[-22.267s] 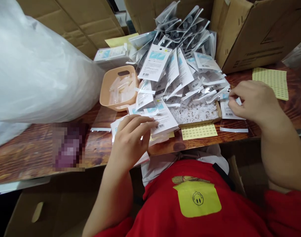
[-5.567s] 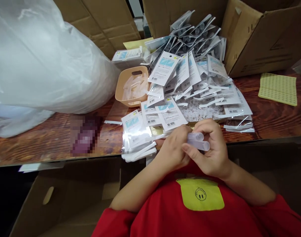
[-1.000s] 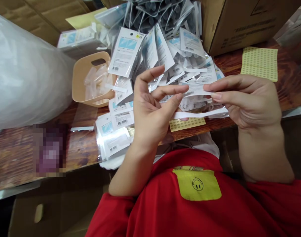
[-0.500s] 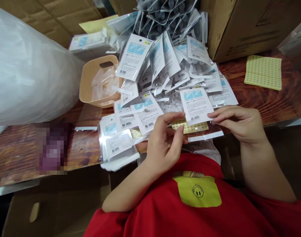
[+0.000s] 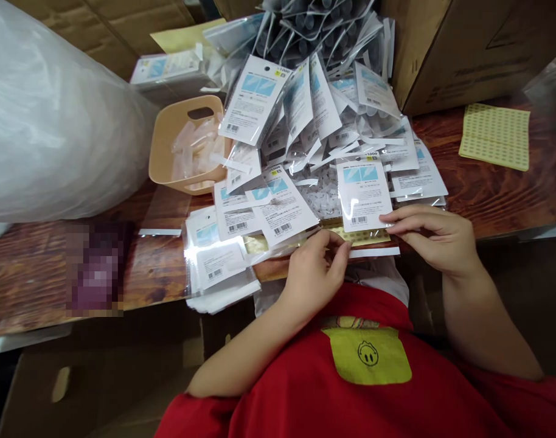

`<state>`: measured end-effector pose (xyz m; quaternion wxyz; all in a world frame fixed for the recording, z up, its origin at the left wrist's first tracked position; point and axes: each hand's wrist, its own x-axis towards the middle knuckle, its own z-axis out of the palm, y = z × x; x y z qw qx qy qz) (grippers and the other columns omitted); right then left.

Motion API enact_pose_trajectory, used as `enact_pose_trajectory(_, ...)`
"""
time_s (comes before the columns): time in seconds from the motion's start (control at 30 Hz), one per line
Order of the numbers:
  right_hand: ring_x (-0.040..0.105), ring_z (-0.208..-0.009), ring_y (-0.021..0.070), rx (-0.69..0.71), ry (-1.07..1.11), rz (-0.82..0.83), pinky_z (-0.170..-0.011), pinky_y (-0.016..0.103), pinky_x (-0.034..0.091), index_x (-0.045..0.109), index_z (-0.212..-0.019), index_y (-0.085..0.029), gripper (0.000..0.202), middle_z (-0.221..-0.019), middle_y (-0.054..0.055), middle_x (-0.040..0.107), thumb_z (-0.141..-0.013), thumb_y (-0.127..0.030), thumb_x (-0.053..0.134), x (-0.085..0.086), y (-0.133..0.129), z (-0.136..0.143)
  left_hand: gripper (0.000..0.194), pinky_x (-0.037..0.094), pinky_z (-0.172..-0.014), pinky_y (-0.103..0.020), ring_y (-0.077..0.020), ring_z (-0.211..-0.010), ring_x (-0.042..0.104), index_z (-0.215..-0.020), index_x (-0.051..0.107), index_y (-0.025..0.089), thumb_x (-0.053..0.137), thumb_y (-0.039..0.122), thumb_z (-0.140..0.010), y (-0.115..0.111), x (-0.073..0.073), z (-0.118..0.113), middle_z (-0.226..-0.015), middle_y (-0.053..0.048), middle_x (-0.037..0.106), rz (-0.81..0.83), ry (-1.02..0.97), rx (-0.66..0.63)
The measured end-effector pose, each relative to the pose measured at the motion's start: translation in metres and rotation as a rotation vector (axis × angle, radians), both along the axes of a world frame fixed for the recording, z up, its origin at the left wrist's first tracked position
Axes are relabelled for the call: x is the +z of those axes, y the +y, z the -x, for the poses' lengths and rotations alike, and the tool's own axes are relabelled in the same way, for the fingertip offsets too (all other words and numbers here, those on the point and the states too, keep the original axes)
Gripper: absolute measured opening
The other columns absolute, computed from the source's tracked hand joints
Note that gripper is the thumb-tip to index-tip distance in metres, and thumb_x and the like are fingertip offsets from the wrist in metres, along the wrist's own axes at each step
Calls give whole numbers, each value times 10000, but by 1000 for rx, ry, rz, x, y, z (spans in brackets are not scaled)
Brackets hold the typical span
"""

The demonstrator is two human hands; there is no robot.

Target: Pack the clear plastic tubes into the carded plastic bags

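A clear bag with a white printed card (image 5: 364, 193) lies at the table's front edge, its white strip toward my body. My right hand (image 5: 435, 237) pinches the bag's right side near the card's lower corner. My left hand (image 5: 317, 264) is closed at the bag's lower left, thumb and fingertips together at its edge. Partly under the bag is a yellow sticker sheet (image 5: 369, 236). Many carded bags (image 5: 284, 207) are heaped beyond my hands, with small clear pieces (image 5: 321, 198) among them.
A tan basket (image 5: 162, 149) with translucent pieces stands left of the heap, beside a large white plastic bundle (image 5: 63, 121). Flat bags (image 5: 218, 261) are stacked at the front edge. A yellow sticker sheet (image 5: 494, 137) and cardboard box (image 5: 479, 55) are at right.
My left hand's fingers have come down and closed at the bag's lower left edge. My right hand keeps its pinch. The view has shifted slightly.
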<state>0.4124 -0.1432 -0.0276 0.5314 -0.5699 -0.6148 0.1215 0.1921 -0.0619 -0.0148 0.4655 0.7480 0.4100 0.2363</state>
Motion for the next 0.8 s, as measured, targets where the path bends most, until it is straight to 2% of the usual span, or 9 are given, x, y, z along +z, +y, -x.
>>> enact_pose_trajectory(0.1, 765, -956, 141, -7, -37, 11, -873, 286, 660, 814, -881, -266, 288, -1044, -13, 777, -849, -38, 642, 2, -2, 0, 201, 358, -507, -215, -101, -557, 522, -831, 677, 173, 712, 348, -925, 0, -1, -2, -716, -23, 664, 250, -101, 5)
enact_pose_trajectory(0.23, 762, -948, 138, 5, -39, -20, -866, 280, 650, 814, -887, -273, 321, -1056, -21, 775, -846, -14, 631, 5, -3, 2, 293, 266, -421, -203, -61, -431, 378, -809, 636, 172, 779, 423, -861, -1, -2, -4, -567, 41, 519, 528, -259, 41)
enact_pose_trajectory(0.3, 758, -948, 129, 10, -34, -40, -871, 267, 640, 811, -887, -273, 337, -1054, -26, 775, -838, 6, 629, 4, -2, 2, 335, 258, -398, -198, -49, -393, 367, -805, 617, 170, 813, 442, -819, -2, -2, -5, -552, 56, 502, 640, -331, 46)
enact_pose_trajectory(0.43, 749, -967, 125, 8, -84, -65, -867, 272, 615, 790, -931, -256, 325, -1066, -17, 772, -863, 12, 619, -2, 2, 4, 360, 271, -391, -181, -23, -380, 388, -784, 607, 152, 849, 418, -762, -2, -2, -7, -622, 42, 564, 728, -407, 80)
enact_pose_trajectory(0.5, 740, -985, 154, -21, -206, -74, -868, 322, 589, 777, -973, -248, 287, -1109, 0, 766, -883, -15, 637, 0, 4, 6, 363, 263, -390, -175, -19, -383, 396, -789, 611, 145, 855, 412, -753, -3, -2, -8, -628, 41, 571, 758, -414, 84)
enact_pose_trajectory(0.57, 708, -972, 189, -73, -390, -94, -848, 370, 536, 763, -1013, -231, 223, -1125, 31, 757, -880, -66, 693, 6, 4, 10, 372, 259, -386, -176, -21, -383, 398, -795, 616, 143, 864, 416, -745, -3, -3, -9, -625, 40, 574, 770, -416, 87)
enact_pose_trajectory(0.63, 635, -903, 191, -76, -513, -111, -804, 367, 472, 750, -1025, -210, 177, -1039, 52, 737, -873, -119, 742, 17, 3, 17, 377, 262, -384, -180, -24, -383, 396, -787, 617, 146, 868, 424, -742, -3, -3, -9, -616, 39, 574, 773, -426, 87)
enact_pose_trajectory(0.73, 527, -832, 167, 66, -530, -19, -778, 335, 407, 739, -992, -199, 79, -881, 39, 669, -921, -168, 723, 33, 2, 26, 362, 281, -391, -183, -30, -390, 399, -766, 628, 152, 868, 421, -731, -3, -2, -10, -583, 43, 563, 782, -447, 71)
enact_pose_trajectory(0.8, 520, -849, 166, 146, -534, 82, -799, 332, 379, 726, -944, -201, 45, -864, 29, 662, -964, -191, 687, 39, 3, 30, 354, 286, -396, -180, -30, -394, 401, -753, 627, 159, 865, 418, -721, -3, -1, -10, -583, 38, 579, 796, -462, 68)
